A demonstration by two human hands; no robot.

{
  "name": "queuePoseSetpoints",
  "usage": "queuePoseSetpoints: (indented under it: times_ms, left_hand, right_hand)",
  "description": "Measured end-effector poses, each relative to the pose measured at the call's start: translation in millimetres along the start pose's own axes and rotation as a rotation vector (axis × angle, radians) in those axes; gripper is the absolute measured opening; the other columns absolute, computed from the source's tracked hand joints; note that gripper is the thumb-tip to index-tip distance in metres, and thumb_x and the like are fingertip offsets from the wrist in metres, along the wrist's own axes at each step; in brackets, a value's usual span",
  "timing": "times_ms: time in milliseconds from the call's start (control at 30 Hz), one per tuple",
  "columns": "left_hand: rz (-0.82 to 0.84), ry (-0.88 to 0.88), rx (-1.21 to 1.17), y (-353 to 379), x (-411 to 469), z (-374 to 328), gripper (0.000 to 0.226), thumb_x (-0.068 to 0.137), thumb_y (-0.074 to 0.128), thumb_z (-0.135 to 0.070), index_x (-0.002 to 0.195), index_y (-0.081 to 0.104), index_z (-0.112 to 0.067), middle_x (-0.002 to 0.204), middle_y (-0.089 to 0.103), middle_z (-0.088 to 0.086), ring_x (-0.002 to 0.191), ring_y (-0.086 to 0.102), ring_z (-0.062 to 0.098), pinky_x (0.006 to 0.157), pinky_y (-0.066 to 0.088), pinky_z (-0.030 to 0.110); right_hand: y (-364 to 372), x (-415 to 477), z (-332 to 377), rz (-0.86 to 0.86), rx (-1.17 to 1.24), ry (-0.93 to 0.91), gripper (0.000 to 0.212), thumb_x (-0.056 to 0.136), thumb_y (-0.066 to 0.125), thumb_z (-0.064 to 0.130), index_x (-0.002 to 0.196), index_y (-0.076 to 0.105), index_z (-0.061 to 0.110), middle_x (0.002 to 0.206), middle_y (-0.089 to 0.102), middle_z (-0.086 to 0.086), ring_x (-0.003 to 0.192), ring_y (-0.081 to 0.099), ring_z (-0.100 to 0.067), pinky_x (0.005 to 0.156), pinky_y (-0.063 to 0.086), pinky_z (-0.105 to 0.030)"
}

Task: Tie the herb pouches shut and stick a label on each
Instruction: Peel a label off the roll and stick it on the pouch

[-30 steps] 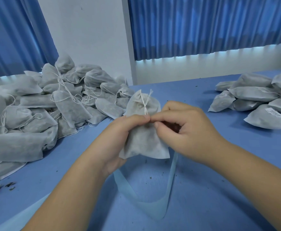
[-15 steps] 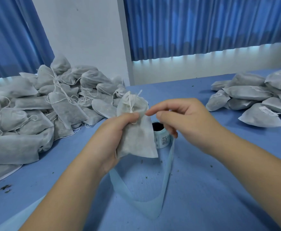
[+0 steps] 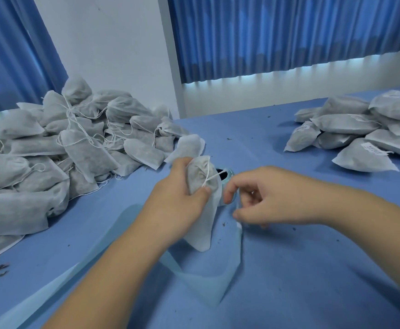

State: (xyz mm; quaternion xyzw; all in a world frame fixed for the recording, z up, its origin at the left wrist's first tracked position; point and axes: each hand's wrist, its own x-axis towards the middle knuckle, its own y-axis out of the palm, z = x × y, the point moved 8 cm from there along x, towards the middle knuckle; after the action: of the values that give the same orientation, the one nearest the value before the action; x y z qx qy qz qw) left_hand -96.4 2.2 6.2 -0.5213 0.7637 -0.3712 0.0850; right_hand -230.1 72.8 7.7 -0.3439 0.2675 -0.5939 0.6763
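Herb pouch (image 3: 202, 186), tied, is gripped by the left hand (image 3: 177, 200). Right hand (image 3: 265, 198) beside it curls at the label roll (image 3: 228, 174); grip unclear.

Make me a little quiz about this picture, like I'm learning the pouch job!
1. True or false: the left hand has its grip on a pouch with white string.
2. Where is the pile of labelled pouches? A) on the person's left B) on the person's right C) on the floor
3. Fill in: the label roll sits on a ____ table.
Key: 1 true; 2 B; 3 blue.
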Motion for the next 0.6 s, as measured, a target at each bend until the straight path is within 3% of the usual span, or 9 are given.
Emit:
queuePoseSetpoints:
  times_ms: [167,367,533,600]
  left_hand:
    - [-0.004,-0.022,0.030,1.3,1.2,5.0,0.034,0.089,0.060,-0.040,0.116,0.043,-0.051,0.090,0.060,-0.025,0.080,0.052,-0.015,0.059,0.034,0.013]
    - [-0.021,-0.018,0.033,0.2,3.4,9.9,0.031,0.088,0.060,-0.040,0.111,0.044,-0.052,0.091,0.061,-0.023,0.082,0.051,-0.019,0.059,0.034,0.010]
    - [-0.029,-0.001,0.051,3.1,5.2,10.3,0.034,0.088,0.060,-0.040,0.118,0.045,-0.048,0.089,0.062,-0.021,0.079,0.054,-0.014,0.058,0.034,0.012]
    - [-0.028,0.009,0.045,3.4,5.4,10.9,0.033,0.088,0.060,-0.039,0.116,0.045,-0.048,0.089,0.063,-0.020,0.081,0.053,-0.015,0.057,0.035,0.011]
  right_hand:
    - [8.9,-10.2,2.8,-0.022,0.097,-0.047,0.017,0.082,0.067,0.023,0.090,0.063,0.037,0.076,0.068,0.011,0.059,0.065,-0.014,0.059,0.050,-0.017]
    - [15.6,-8.1,4.6,-0.059,-0.068,-0.075,0.010,0.079,0.070,0.029,0.084,0.062,0.034,0.070,0.064,0.018,0.062,0.057,0.002,0.061,0.043,-0.011]
    - [13.6,-6.7,6.2,-0.154,-0.126,-0.116,0.011,0.078,0.069,0.035,0.078,0.060,0.027,0.070,0.061,0.013,0.068,0.056,-0.003,0.068,0.050,-0.026]
    - [14.6,-6.1,7.1,-0.163,-0.130,-0.123,0.009,0.079,0.068,0.031,0.075,0.059,0.028,0.069,0.060,0.011,0.068,0.055,-0.004,0.068,0.049,-0.026]
